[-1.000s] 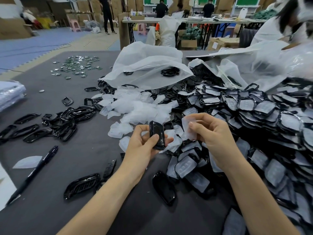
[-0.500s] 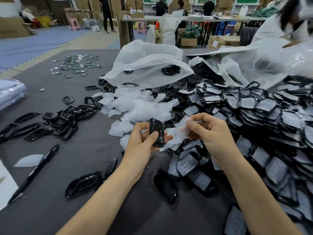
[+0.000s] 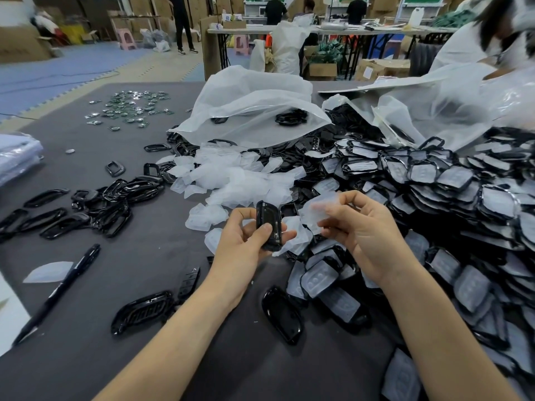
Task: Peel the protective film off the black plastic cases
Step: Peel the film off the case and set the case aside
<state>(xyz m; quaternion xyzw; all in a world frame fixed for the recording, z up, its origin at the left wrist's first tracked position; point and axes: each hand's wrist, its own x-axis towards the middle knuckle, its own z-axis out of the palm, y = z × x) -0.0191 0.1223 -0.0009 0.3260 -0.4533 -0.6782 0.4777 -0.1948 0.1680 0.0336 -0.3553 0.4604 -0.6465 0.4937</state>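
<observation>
Light's soft and even from overhead, with only faint shadows under my arms on the grey table [image 3: 86, 328]. White glints sit on the glossy loose cases [image 3: 282, 314]. The black case [image 3: 269, 224] in my left hand [image 3: 240, 247] reads sharp; my right hand [image 3: 362, 235] and its film [image 3: 320, 208] smear with blur. The wide lens bows the edges, and the far hall looks soft.

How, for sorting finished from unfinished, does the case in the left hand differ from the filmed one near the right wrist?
The held case shows bare black; the filmed case wears whitish film. The held case stands upright, gripped by the left hand; the filmed case lies flat in the pile. Both are black plastic.
</observation>
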